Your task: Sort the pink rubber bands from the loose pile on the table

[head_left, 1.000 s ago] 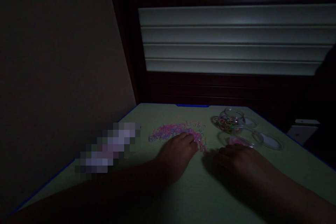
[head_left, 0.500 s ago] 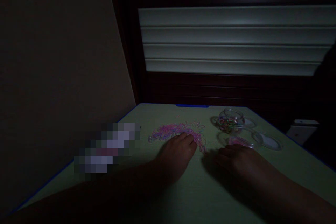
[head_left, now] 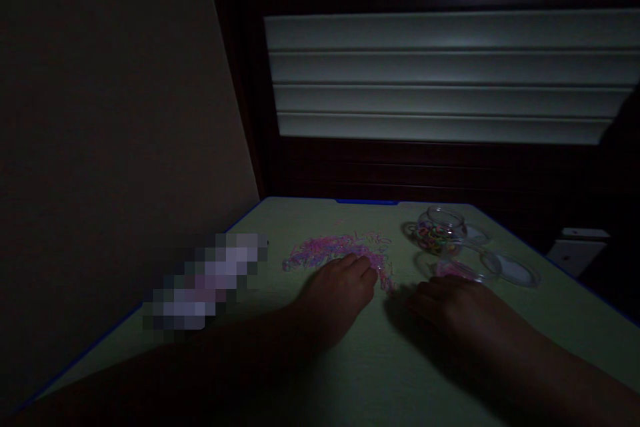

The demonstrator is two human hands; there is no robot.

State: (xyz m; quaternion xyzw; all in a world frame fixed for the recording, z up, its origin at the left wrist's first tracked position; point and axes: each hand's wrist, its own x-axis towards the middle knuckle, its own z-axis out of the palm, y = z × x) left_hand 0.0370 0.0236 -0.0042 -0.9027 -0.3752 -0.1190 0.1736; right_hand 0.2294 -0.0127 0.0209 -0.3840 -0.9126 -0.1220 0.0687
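Neither hand visibly displaced: left hand [head_left: 343, 293], curled, apparently picking among elastic bands [head_left: 320, 250]; right hand [head_left: 453, 307] half-curled; grips indiscernible; further picking calls for fingertip precision.

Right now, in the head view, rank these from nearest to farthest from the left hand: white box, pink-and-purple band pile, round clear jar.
1. Pink-and-purple band pile, just ahead of the left hand.
2. Round clear jar, right of the pile.
3. White box, farthest right.
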